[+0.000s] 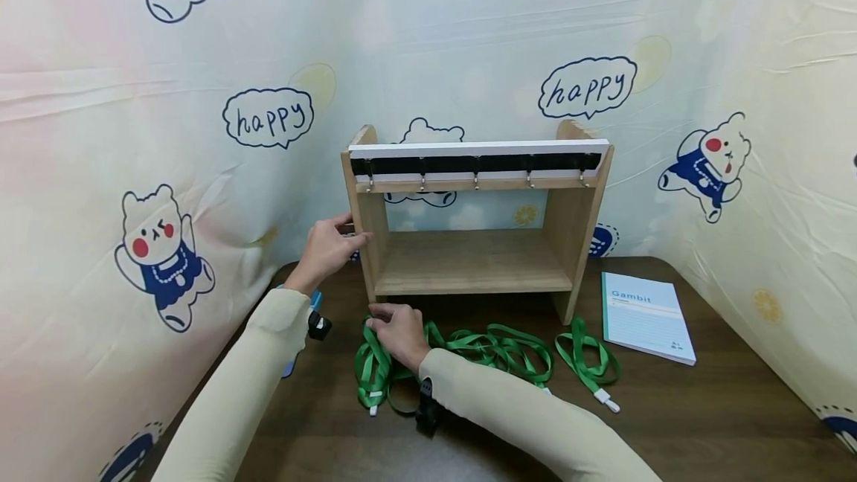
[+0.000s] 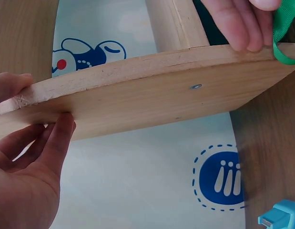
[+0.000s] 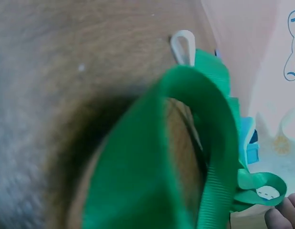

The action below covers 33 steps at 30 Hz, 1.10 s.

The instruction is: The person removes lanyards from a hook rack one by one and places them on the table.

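A light wooden shelf rack [image 1: 475, 262] stands on the dark table, a white rail with several metal hooks across its top. My left hand [image 1: 328, 248] grips its left side panel [image 2: 152, 93], thumb at the front edge and fingertips on the outer face. Lower down, my right hand [image 1: 402, 333] has its fingers extended, touching the front edge of that same panel near its foot. A green lanyard [image 1: 372, 367] lies right beside the right hand, and its strap [image 3: 133, 181] looms large in the right wrist view.
More green lanyards [image 1: 502, 352] lie tangled before the rack, and one [image 1: 588, 355] with a white clip sits by its right foot. A notebook [image 1: 648, 317] is at the right. Under my left wrist is a blue object [image 2: 280, 217]. Printed cloth [image 1: 442, 43] hangs behind.
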### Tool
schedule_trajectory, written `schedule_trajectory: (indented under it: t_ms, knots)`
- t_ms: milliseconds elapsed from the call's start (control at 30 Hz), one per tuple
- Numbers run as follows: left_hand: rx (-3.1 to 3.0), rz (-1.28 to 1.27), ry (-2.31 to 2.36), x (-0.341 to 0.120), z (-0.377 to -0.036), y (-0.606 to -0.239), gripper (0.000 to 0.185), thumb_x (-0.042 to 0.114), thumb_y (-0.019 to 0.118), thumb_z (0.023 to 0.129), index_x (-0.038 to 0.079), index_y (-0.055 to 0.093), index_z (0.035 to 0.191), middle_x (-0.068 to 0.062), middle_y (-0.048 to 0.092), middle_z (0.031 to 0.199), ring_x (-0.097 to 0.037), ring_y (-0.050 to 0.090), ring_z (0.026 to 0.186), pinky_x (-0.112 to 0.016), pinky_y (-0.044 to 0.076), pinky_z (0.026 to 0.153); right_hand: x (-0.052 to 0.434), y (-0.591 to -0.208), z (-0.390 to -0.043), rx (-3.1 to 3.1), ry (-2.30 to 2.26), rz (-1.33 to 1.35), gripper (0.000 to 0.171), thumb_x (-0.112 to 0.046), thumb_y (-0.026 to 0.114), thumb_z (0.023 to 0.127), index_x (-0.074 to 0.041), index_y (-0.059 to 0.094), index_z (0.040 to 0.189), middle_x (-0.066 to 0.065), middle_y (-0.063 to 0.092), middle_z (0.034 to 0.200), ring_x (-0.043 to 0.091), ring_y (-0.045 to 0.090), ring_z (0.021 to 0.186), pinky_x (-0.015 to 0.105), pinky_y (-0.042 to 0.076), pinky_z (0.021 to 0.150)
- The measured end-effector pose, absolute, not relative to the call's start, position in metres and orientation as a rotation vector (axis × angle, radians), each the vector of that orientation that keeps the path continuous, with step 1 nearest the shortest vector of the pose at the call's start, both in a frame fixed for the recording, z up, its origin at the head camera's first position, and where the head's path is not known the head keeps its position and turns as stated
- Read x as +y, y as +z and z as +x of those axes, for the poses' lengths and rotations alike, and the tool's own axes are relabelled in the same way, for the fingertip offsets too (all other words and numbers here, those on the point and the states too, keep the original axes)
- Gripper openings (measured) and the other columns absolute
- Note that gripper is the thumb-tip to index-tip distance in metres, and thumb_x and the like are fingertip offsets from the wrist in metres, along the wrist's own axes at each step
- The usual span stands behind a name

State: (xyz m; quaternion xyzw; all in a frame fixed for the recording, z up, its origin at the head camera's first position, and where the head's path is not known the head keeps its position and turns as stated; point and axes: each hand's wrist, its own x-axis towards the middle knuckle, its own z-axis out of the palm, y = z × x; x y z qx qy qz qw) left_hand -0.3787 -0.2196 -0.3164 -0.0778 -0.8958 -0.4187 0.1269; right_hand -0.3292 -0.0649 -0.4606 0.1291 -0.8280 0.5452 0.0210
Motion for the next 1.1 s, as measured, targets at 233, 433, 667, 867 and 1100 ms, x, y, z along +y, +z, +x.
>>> schedule_trajectory:
  t_ms: [233,433,667,867,1100]
  knots:
    - [-2.621,-0.226,-1.220,-0.218,-0.380,-0.319,0.062,0.036,0.072,0.094,0.012,0.053,0.147,-0.018,0.063,0.138,-0.036,0.064,0.124,-0.053,0.058,0.097,-0.058,-0.450,-0.330,-2.518,1.749,0.414,0.028,-0.028,0.071,0.095,-0.029,0.074,0.123,-0.007,0.077,0.118,0.005,0.073,0.101,0.028,0.062,0.083]
    - [-2.619,-0.235,-1.242,-0.216,-0.381,-0.318,0.062,0.036,0.071,0.094,0.012,0.053,0.147,-0.018,0.062,0.140,-0.036,0.063,0.125,-0.054,0.057,0.099,-0.050,-0.426,-0.324,-2.464,1.844,0.475,0.026,-0.026,0.073,0.094,-0.028,0.075,0.120,-0.005,0.077,0.119,0.004,0.074,0.098,0.025,0.062,0.079]
    - [-2.618,-0.229,-1.244,-0.215,-0.383,-0.313,0.062,0.036,0.071,0.094,0.012,0.052,0.148,-0.018,0.060,0.143,-0.037,0.060,0.129,-0.055,0.055,0.102,-0.029,-0.383,-0.318,-2.477,1.791,0.614,0.029,-0.026,0.072,0.095,-0.024,0.074,0.124,-0.006,0.076,0.120,0.007,0.073,0.105,0.031,0.061,0.091]
    - [-2.626,-0.223,-1.251,-0.215,-0.380,-0.312,0.062,0.035,0.070,0.095,0.011,0.051,0.149,-0.018,0.059,0.144,-0.037,0.059,0.130,-0.054,0.054,0.103,-0.001,-0.349,-0.319,-2.486,1.765,0.664,0.033,-0.028,0.072,0.095,-0.026,0.072,0.127,-0.005,0.075,0.124,0.008,0.071,0.110,0.033,0.060,0.094]
    - [-2.614,-0.222,-1.251,-0.217,-0.379,-0.314,0.061,0.034,0.071,0.094,0.009,0.053,0.147,-0.019,0.062,0.140,-0.037,0.062,0.125,-0.053,0.057,0.099,0.039,-0.320,-0.324,-2.442,1.708,0.669,0.030,-0.029,0.075,0.092,-0.026,0.074,0.122,-0.006,0.076,0.120,0.010,0.072,0.109,0.033,0.060,0.094]
